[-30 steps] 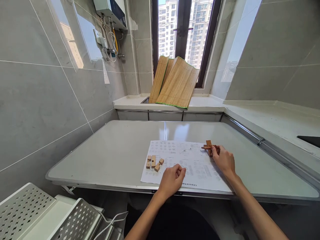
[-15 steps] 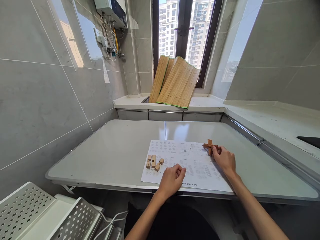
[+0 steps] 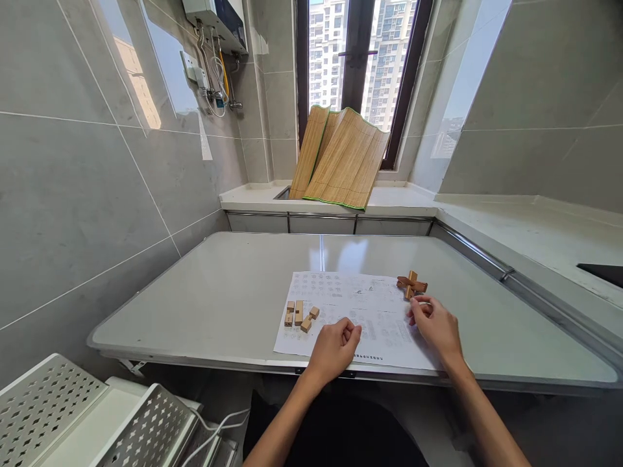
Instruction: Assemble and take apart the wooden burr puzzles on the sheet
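A cross-shaped wooden block puzzle (image 3: 413,284), in brown and lighter wood, lies at the paper's far right corner. Just on its near side is my right hand (image 3: 435,326), fingers parted and curved, with a small gap to the wood. My left hand (image 3: 335,347) rests at the near edge of the paper sheet (image 3: 335,295), its fingers curled in and nothing visible in them. Left of it on the paper are several pale notched wooden pieces: an upright-lying bar (image 3: 298,312), a notched piece (image 3: 289,314) beside it and a slanted one (image 3: 309,320).
The paper, printed with small diagrams, lies on a white folding table (image 3: 204,292). Behind stand a white ledge and a bamboo mat (image 3: 348,159) by the window. A metal rail (image 3: 474,248) runs along the right side. White perforated racks (image 3: 141,428) stand at lower left.
My right hand has let go of the cross-shaped puzzle and drawn back slightly toward me. The puzzle now lies turned at a different angle. My left hand stays in place.
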A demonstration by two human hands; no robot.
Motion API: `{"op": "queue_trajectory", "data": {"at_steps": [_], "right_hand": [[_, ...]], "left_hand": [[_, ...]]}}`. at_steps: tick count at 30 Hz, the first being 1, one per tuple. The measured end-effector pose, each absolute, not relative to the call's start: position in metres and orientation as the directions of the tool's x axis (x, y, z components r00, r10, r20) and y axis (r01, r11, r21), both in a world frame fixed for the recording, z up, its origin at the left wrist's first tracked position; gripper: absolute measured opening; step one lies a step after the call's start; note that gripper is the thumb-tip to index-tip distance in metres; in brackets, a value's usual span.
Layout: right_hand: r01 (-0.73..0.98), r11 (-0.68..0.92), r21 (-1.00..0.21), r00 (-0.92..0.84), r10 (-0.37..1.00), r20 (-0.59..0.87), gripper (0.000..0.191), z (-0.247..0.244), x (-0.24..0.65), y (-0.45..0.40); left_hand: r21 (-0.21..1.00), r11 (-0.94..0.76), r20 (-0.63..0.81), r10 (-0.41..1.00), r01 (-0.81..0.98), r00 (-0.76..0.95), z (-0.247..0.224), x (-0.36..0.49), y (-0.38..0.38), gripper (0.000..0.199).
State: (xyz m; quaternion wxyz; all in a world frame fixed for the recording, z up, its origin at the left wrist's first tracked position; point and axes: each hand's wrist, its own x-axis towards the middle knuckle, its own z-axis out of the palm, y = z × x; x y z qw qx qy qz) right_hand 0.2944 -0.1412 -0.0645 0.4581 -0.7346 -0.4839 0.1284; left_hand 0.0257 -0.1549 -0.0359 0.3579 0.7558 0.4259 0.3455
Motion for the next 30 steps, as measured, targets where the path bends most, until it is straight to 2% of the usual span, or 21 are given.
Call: {"op": "queue_trajectory", "data": {"at_steps": [3, 6, 11, 18, 23, 26, 30], "right_hand": [[0.438, 0.028, -0.898, 0.330, 0.925, 0.190, 0.039, -0.063, 0.268, -0.151], [0.322, 0.078, -0.943, 0.213, 0.965, 0.153, 0.045, -0.068, 0.251, -0.155], [0.310, 0.082, -0.947, 0.155, 0.979, 0.136, 0.052, -0.075, 0.249, -0.153], [0.355, 0.090, -0.930, 0.138, 0.979, 0.148, 0.049, -0.075, 0.249, -0.154], [0.354, 0.085, -0.932, 0.135, 0.981, 0.141, 0.054, -0.071, 0.247, -0.155], [0.363, 0.079, -0.929, 0.134, 0.982, 0.136, 0.054, -0.069, 0.247, -0.156], [0.385, 0.059, -0.921, 0.133, 0.984, 0.118, 0.050, -0.067, 0.248, -0.158]], "left_hand": [[0.836, -0.380, 0.221, 0.894, 0.397, 0.389, -0.036, 0.026, -0.155, 0.037], [0.835, -0.384, 0.228, 0.893, 0.395, 0.387, -0.036, 0.026, -0.155, 0.037], [0.840, -0.380, 0.229, 0.895, 0.388, 0.383, -0.036, 0.027, -0.154, 0.037], [0.848, -0.365, 0.215, 0.899, 0.384, 0.382, -0.035, 0.027, -0.154, 0.037], [0.845, -0.388, 0.242, 0.891, 0.368, 0.385, -0.030, 0.025, -0.158, 0.037], [0.785, -0.465, 0.336, 0.875, 0.409, 0.348, -0.024, 0.012, -0.158, 0.035], [0.618, -0.545, 0.510, 0.826, 0.567, 0.238, -0.009, -0.025, -0.144, 0.026]]}}
